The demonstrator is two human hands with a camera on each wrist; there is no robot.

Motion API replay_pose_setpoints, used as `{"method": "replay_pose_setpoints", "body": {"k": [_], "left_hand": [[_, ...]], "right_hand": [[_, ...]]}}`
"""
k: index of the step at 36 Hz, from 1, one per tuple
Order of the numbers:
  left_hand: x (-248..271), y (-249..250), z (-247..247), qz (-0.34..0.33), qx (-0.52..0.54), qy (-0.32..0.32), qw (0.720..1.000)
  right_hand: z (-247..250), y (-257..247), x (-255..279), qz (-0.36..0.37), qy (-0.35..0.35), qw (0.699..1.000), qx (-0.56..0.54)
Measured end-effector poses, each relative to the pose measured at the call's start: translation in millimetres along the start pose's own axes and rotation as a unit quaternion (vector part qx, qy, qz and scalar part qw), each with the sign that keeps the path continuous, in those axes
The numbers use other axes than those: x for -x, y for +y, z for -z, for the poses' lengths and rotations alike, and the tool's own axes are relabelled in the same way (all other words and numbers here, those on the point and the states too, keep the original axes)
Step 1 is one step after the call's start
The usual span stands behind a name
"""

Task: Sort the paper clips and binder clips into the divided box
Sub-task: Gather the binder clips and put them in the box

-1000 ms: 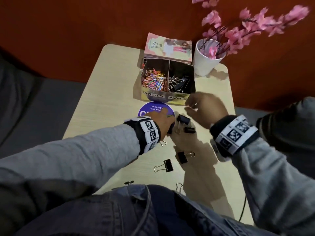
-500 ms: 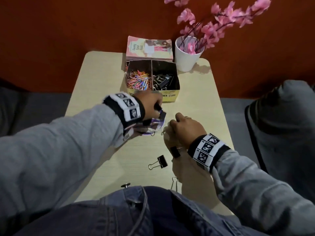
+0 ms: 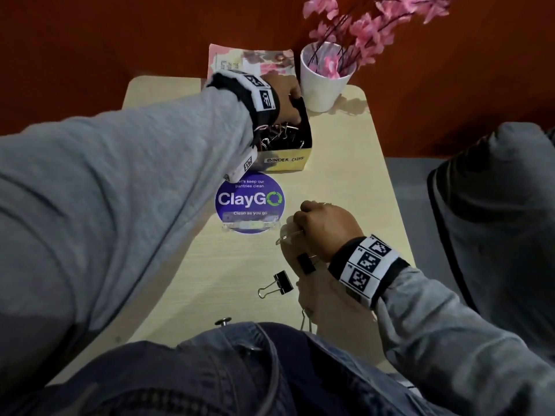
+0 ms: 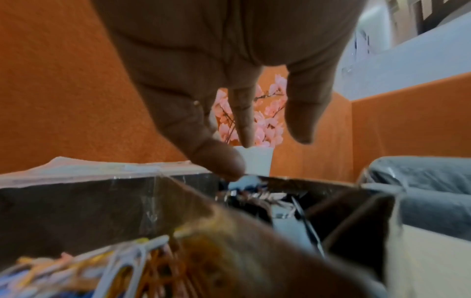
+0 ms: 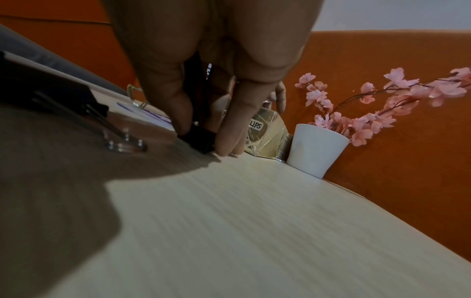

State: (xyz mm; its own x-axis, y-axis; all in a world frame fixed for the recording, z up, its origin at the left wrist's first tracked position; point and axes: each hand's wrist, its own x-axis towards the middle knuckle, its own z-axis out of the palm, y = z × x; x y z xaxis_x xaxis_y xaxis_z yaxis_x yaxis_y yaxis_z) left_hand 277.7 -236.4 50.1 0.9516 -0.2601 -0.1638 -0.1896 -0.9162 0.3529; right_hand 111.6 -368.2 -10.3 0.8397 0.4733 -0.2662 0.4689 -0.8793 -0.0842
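Left hand [image 3: 285, 100] reaches over the divided box [image 3: 285, 163], above the right compartment labelled "BINDER CLIPS". Left wrist view: fingers [image 4: 219, 159] straight and spread, pointing down into the box, holding nothing. That compartment holds a pile of black binder clips [image 3: 285, 136]; the other compartment, seen in the left wrist view, holds coloured paper clips [image 4: 132, 260]. In the head view the left sleeve [image 3: 135, 190] covers the paper clip side.

Right hand [image 3: 326, 228] is down on the table [image 3: 354, 181], knuckles up, just right of the round purple ClayGo sticker [image 3: 250, 202]. Right wrist view: thumb and fingertips [image 5: 229, 139] pinch a small black binder clip [image 5: 198, 139] that touches the tabletop. A wire handle loop [image 3: 285, 237] sticks out from under the hand on its left side.

Loose on the table: 1 black binder clip [image 3: 306, 263] just beside the right wrist, partly hidden by it; another black binder clip with handles spread [image 3: 277, 285] near it toward the person; 1 wire loop [image 3: 306, 321] at the near table edge, body hidden.

White cup [image 3: 322, 82] with pink flowers [image 3: 369, 34] stands just right of the box at the far edge. A booklet [image 3: 249, 61] lies behind the box. Denim [image 3: 240, 370] in foreground.
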Motion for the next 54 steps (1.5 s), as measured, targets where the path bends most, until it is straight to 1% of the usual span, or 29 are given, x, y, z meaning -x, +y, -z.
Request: {"method": "replay_pose_setpoints", "body": {"k": [3, 6, 9, 11, 13, 15, 17, 19, 21, 22, 24, 26, 29, 31, 32, 35, 36, 37, 39, 41, 43, 45, 46, 49, 51, 53, 54], "left_hand": [[10, -11, 9, -0.006, 0.023, 0.036, 0.999], [36, -24, 16, 0.001, 0.051, 0.034, 0.998], [79, -36, 14, -0.002, 0.067, 0.000, 0.998], [113, -43, 4, -0.002, 0.074, -0.048, 0.996], [142, -49, -13, -0.006, 0.052, -0.109, 0.993], [163, -51, -34, -0.024, 0.000, -0.159, 0.987], [178, -47, -54, -0.046, -0.044, -0.191, 0.980], [190, -38, -72, -0.074, -0.069, -0.205, 0.973], [197, -28, -87, -0.113, -0.079, -0.209, 0.968], [199, -22, -93, -0.136, -0.087, -0.211, 0.964], [196, -10, -102, -0.179, -0.127, -0.219, 0.951], [189, 5, -106, -0.210, -0.192, -0.234, 0.929], [182, 22, -104, -0.215, -0.248, -0.287, 0.900], [181, 26, -104, -0.213, -0.244, -0.291, 0.900], [181, 26, -104, -0.219, -0.234, -0.280, 0.905], [179, 16, -110, -0.227, -0.185, -0.246, 0.924], [179, 13, -112, -0.225, -0.170, -0.236, 0.930], [178, 10, -113, -0.221, -0.160, -0.224, 0.935], [175, 2, -114, -0.204, -0.156, -0.201, 0.945], [170, -10, -111, -0.176, -0.151, -0.189, 0.954], [165, -21, -108, -0.152, -0.133, -0.188, 0.961], [161, -30, -107, -0.129, -0.126, -0.192, 0.965], [159, -33, -108, -0.121, -0.126, -0.199, 0.964], [157, -35, -109, -0.114, -0.114, -0.204, 0.966], [156, -35, -111, -0.114, -0.118, -0.205, 0.965], [157, -36, -113, -0.123, -0.128, -0.203, 0.963], [158, -37, -115, -0.128, -0.135, -0.198, 0.963]], "right_hand": [[-4, 2, -1, 0.014, 0.012, 1.000, 0.008], [-3, 2, -5, 0.019, 0.001, 1.000, 0.012], [-1, 4, -9, 0.003, 0.003, 1.000, -0.012], [-1, 9, -12, -0.018, 0.014, 0.999, -0.030], [2, 15, -15, -0.057, 0.030, 0.995, -0.073], [12, 22, -17, -0.108, 0.066, 0.981, -0.145], [32, 29, -22, -0.146, 0.126, 0.958, -0.211], [58, 35, -38, -0.160, 0.186, 0.947, -0.205], [82, 37, -63, -0.143, 0.231, 0.949, -0.159], [90, 36, -78, -0.126, 0.241, 0.952, -0.141], [100, 31, -105, -0.098, 0.221, 0.964, -0.111], [100, 27, -130, -0.078, 0.176, 0.979, -0.059], [91, 23, -148, -0.058, 0.112, 0.992, 0.005], [83, 26, -149, -0.064, 0.107, 0.992, -0.002], [81, 27, -145, -0.066, 0.122, 0.990, -0.014], [79, 33, -116, -0.061, 0.214, 0.973, -0.055], [78, 34, -99, -0.059, 0.231, 0.969, -0.060], [74, 35, -80, -0.052, 0.234, 0.969, -0.059], [60, 34, -38, -0.018, 0.204, 0.976, -0.071], [37, 34, 4, 0.030, 0.135, 0.986, -0.097], [11, 26, 47, 0.083, 0.056, 0.991, -0.087], [-12, 15, 83, 0.154, 0.002, 0.986, -0.067], [-21, 7, 97, 0.186, -0.010, 0.980, -0.067], [-54, -12, 121, 0.273, -0.027, 0.959, -0.074], [-74, -19, 126, 0.302, -0.035, 0.951, -0.054], [-86, -22, 125, 0.307, 0.000, 0.951, -0.026], [-87, -23, 123, 0.297, 0.029, 0.954, -0.021]]}}
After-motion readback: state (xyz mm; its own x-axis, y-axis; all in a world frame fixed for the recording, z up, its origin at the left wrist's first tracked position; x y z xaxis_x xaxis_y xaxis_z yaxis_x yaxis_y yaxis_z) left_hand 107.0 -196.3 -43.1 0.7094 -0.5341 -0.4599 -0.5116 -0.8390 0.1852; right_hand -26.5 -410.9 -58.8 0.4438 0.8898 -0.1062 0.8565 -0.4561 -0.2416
